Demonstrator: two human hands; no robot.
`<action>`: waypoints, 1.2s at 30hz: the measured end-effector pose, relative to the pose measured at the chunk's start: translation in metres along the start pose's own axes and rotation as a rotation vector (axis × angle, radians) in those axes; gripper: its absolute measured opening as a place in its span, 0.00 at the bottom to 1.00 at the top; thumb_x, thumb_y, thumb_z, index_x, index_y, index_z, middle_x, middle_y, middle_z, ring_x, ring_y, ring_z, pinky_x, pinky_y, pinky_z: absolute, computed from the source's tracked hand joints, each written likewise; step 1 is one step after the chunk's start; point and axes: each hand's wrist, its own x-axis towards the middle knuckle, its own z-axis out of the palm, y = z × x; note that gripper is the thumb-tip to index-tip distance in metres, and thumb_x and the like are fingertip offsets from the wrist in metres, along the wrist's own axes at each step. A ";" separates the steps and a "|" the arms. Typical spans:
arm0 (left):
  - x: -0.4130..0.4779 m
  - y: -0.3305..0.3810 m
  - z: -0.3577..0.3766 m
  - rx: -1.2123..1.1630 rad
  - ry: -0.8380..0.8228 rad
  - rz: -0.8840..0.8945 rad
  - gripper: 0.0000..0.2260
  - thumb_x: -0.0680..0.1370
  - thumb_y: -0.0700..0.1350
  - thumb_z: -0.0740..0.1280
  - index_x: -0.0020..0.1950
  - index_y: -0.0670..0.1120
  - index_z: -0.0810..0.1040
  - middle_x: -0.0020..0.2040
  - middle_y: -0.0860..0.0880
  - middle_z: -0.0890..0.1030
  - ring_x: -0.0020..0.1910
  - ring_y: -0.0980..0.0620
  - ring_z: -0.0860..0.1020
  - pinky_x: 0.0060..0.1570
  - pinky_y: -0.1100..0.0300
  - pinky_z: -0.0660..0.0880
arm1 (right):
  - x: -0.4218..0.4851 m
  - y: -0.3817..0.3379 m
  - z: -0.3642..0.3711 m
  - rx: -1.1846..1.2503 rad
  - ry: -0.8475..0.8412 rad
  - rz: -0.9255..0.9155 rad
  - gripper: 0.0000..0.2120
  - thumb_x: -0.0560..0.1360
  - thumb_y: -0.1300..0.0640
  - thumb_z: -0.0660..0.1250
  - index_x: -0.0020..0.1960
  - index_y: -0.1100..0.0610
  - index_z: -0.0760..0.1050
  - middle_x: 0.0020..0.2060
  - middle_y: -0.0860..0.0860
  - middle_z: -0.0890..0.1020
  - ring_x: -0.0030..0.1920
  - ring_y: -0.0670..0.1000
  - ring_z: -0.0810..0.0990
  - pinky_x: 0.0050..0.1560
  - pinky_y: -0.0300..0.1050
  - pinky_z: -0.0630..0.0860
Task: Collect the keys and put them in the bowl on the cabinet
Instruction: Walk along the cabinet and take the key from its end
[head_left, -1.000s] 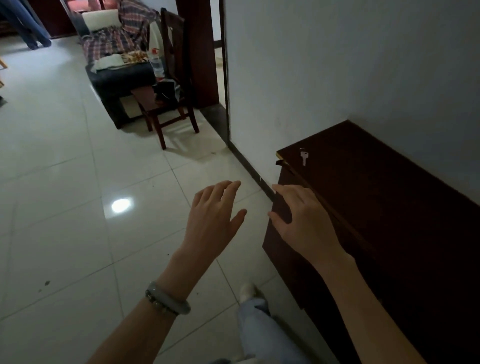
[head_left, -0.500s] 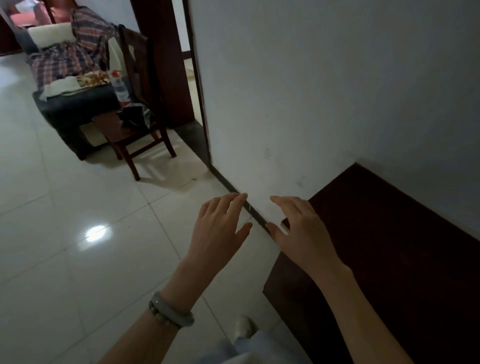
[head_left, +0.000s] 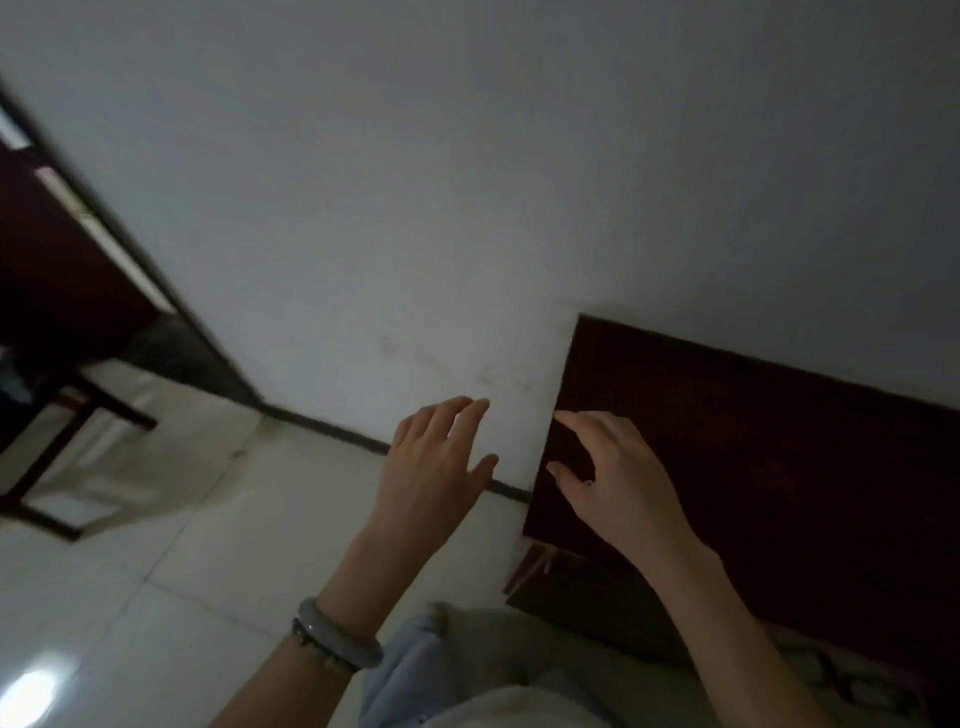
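The dark brown wooden cabinet (head_left: 753, 457) stands against the white wall at the right. My right hand (head_left: 618, 483) hovers over the cabinet's left end, palm down, fingers curled and apart, with nothing seen in it. My left hand (head_left: 436, 467) is raised beside it over the floor, fingers spread and empty, with a grey bangle (head_left: 337, 642) on the wrist. No key and no bowl can be seen; the hand may hide the spot where a key lay.
White wall (head_left: 467, 182) fills the top of the view. A dark door frame (head_left: 119, 234) and a wooden chair's legs (head_left: 67, 457) are at the left. Glossy pale floor tiles (head_left: 130, 571) lie below; my jeans-clad leg (head_left: 415, 670) is at the bottom.
The view has swung right and tilted, so the sofa and most of the chair left the picture. My right hand now sits over the cabinet's left end; the small key seen earlier is out of sight.
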 end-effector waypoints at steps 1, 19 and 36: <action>0.009 -0.007 0.001 -0.011 -0.030 0.053 0.24 0.73 0.49 0.70 0.66 0.42 0.71 0.63 0.42 0.77 0.61 0.42 0.75 0.60 0.48 0.71 | 0.001 -0.002 0.002 -0.005 0.024 0.058 0.23 0.70 0.56 0.70 0.63 0.56 0.68 0.59 0.54 0.76 0.60 0.50 0.72 0.57 0.40 0.67; 0.070 -0.027 0.031 -0.134 -0.289 0.710 0.21 0.73 0.45 0.70 0.64 0.40 0.73 0.60 0.40 0.78 0.57 0.40 0.77 0.57 0.48 0.73 | -0.063 -0.039 0.029 -0.150 0.335 0.770 0.21 0.67 0.58 0.73 0.59 0.59 0.72 0.53 0.57 0.79 0.53 0.58 0.75 0.50 0.51 0.74; 0.061 0.023 0.091 -0.151 -0.303 0.720 0.09 0.73 0.50 0.70 0.43 0.44 0.81 0.40 0.45 0.83 0.42 0.44 0.78 0.41 0.53 0.72 | -0.112 -0.054 0.025 -0.130 0.433 0.930 0.21 0.70 0.58 0.70 0.61 0.59 0.71 0.56 0.57 0.77 0.57 0.57 0.73 0.55 0.52 0.73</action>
